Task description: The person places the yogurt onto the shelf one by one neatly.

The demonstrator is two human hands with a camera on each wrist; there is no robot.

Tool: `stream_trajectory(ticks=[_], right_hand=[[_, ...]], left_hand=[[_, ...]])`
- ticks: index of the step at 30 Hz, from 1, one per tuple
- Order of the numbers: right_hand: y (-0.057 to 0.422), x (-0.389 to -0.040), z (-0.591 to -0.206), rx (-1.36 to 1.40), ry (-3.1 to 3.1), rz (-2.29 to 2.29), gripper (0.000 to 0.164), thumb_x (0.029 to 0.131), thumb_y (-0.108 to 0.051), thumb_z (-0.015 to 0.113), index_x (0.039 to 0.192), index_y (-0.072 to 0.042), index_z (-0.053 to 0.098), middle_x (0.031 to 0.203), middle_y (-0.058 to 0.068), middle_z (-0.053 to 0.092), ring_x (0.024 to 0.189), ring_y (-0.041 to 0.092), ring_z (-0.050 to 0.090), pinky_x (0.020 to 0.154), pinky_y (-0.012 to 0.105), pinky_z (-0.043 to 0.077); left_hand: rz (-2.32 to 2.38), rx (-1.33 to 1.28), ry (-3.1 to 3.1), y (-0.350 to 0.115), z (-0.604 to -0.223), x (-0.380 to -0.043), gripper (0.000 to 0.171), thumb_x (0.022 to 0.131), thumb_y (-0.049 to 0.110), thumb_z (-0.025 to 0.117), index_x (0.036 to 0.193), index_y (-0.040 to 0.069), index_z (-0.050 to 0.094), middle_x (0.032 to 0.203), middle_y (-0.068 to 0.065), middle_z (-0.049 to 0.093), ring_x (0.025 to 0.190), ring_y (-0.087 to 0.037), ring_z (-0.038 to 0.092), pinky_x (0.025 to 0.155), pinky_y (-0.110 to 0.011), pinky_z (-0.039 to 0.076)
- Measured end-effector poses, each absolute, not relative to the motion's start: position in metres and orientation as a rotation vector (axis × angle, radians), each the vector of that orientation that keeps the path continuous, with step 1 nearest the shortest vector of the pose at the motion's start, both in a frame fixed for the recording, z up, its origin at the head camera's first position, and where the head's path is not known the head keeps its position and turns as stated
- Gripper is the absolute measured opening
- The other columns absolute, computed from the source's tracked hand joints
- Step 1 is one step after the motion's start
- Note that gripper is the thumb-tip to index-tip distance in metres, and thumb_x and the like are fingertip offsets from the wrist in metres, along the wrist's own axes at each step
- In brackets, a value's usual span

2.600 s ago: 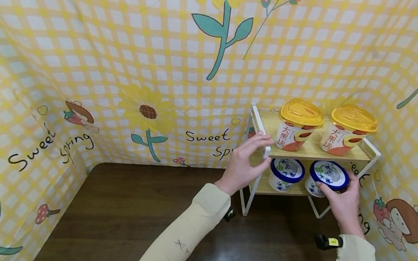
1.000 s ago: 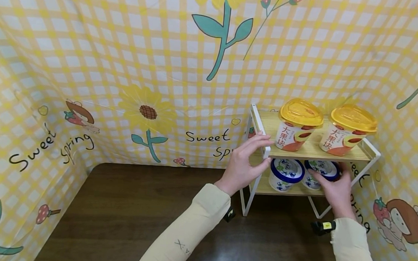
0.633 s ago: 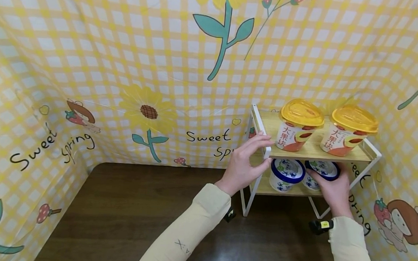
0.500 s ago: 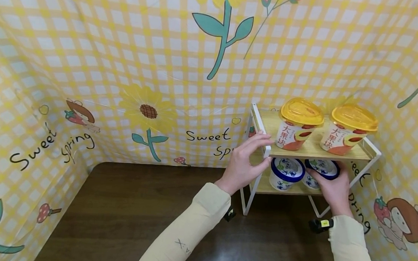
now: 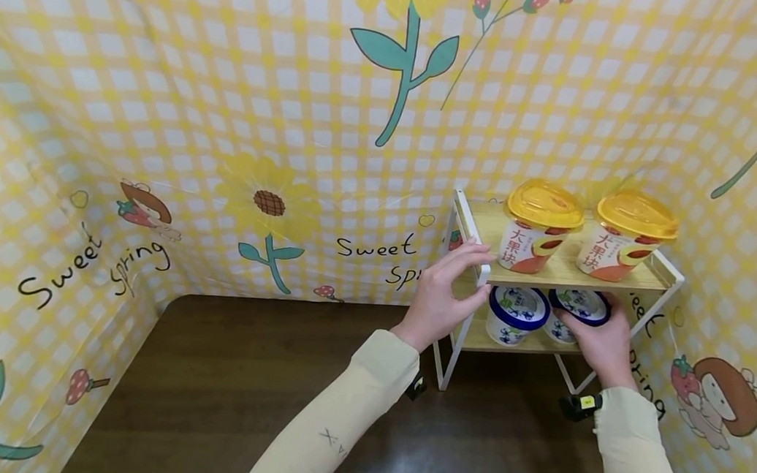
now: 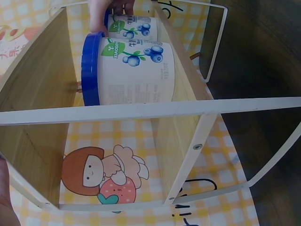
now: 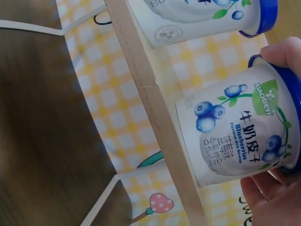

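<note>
A small two-tier shelf rack (image 5: 612,282) with wooden boards and a white metal frame stands at the right. At its upper front-left corner my left hand (image 5: 440,296) grips the frame, fingers above and thumb below. My right hand (image 5: 608,344) holds a blue-lidded blueberry milk drink tub (image 7: 235,127) on the lower board, thumb and fingers around its lid and sides. Its base is at the board's front edge in the right wrist view. Close beside it on the left is a second blueberry tub (image 5: 510,326), also upright.
Two yellow-lidded fruit cups (image 5: 530,240) stand side by side on the upper board. Yellow checked cloth (image 5: 262,111) lines the back and both sides. A dark wooden table (image 5: 242,388) lies under the rack and extends left.
The right hand has moved its tub left and back on the lower board, closer to the other tub. Over the last half second it barely moves. The left hand has stayed put.
</note>
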State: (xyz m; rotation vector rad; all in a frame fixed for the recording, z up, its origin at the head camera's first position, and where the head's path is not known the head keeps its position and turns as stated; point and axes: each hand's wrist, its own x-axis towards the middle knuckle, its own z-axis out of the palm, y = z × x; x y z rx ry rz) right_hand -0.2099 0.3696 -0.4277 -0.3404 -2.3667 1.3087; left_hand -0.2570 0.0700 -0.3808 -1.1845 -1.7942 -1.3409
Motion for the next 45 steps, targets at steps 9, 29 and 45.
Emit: stream_trajectory(ticks=[9,29,45], right_hand=[[0.371,-0.217,-0.421,-0.277,-2.385,1.284,0.099,0.088,-0.034,0.081,0.16,-0.005,0.02,0.156,0.026,0.032,0.139,0.046,0.035,0.111,0.063,0.03],[0.379,-0.205,-0.424,-0.279,-2.432,1.253,0.1,0.088,-0.037,0.081,0.159,-0.003,0.02,0.155,0.028,0.032,0.137,0.048,0.035,0.108,0.067,0.03],[0.359,-0.177,-0.419,-0.191,-2.288,1.142,0.09,0.093,-0.024,0.075,0.162,-0.009,0.02,0.161,0.019,0.024,0.149,0.036,0.021,0.121,0.05,0.015]], left_hand=[[-1.341,-1.183,-1.762,0.07,-0.376,-0.261,0.04,0.089,-0.001,0.074,0.127,0.002,0.065,0.137,-0.015,0.061,0.141,-0.023,0.043,0.115,-0.035,0.033],[-1.364,-1.17,-1.787,0.078,-0.382,-0.255,0.04,0.089,0.001,0.073,0.127,0.005,0.065,0.139,-0.01,0.06,0.142,-0.019,0.041,0.114,-0.032,0.034],[-1.384,-1.18,-1.765,0.075,-0.381,-0.254,0.04,0.088,-0.004,0.073,0.127,0.001,0.064,0.137,-0.018,0.06,0.143,-0.023,0.041,0.115,-0.035,0.033]])
